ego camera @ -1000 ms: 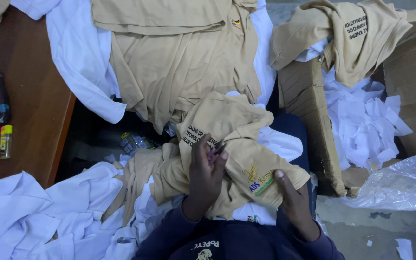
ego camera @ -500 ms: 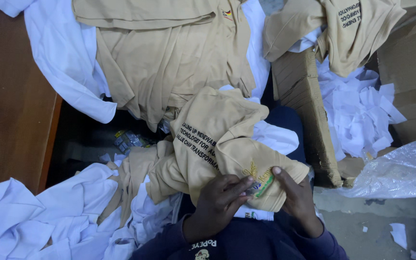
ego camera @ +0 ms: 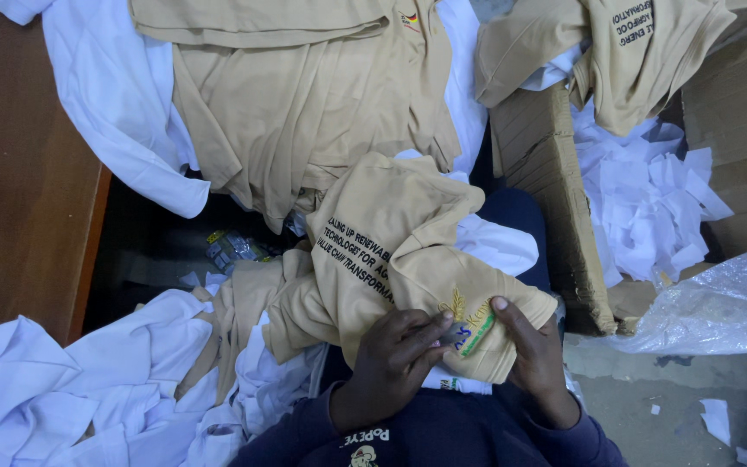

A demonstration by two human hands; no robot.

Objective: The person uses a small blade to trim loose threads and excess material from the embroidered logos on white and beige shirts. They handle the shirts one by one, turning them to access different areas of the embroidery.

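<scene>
A tan shirt (ego camera: 391, 233) with black print and a coloured embroidered logo lies bunched on my lap. My left hand (ego camera: 395, 359) rests on it with its fingertips pinching at the logo patch (ego camera: 469, 324). My right hand (ego camera: 533, 359) grips the same shirt from the right, thumb pressed on the fabric beside the logo. A dark blue sleeve covers each wrist.
More tan shirts (ego camera: 304, 112) and white shirts (ego camera: 105, 112) are piled ahead and at lower left (ego camera: 62, 389). A cardboard box (ego camera: 546, 190) of white paper scraps (ego camera: 650, 199) stands to the right, with clear plastic (ego camera: 719, 303) beside it. A wooden table (ego camera: 28, 199) with small bottles sits left.
My left hand has slid down the shirt from its upper middle to the logo near my right hand. The view has shifted slightly.
</scene>
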